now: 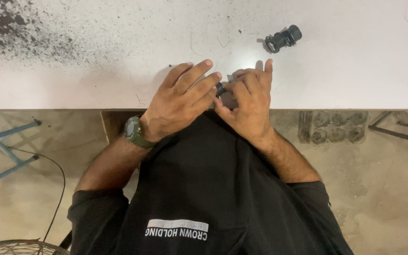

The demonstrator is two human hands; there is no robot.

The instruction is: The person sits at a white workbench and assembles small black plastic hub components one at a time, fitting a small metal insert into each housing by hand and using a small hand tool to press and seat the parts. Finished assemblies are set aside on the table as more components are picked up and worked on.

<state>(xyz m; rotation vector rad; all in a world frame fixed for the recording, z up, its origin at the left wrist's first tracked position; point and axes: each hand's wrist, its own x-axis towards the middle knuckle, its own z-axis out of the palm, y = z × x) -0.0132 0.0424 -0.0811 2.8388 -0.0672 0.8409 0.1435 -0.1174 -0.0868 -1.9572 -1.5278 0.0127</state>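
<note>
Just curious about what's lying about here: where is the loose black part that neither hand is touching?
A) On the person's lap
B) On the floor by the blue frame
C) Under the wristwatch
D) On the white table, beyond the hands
D: the loose black part lies on the white table, beyond the right hand and left hand.

Worktop (355, 71): smooth matt white, scratched, speckled with dark grime. Fitting (283, 38): glossy black plastic. Watch (134, 132): matt green plastic. Shirt (204, 189): black cloth. Floor (393, 189): rough concrete.
</note>
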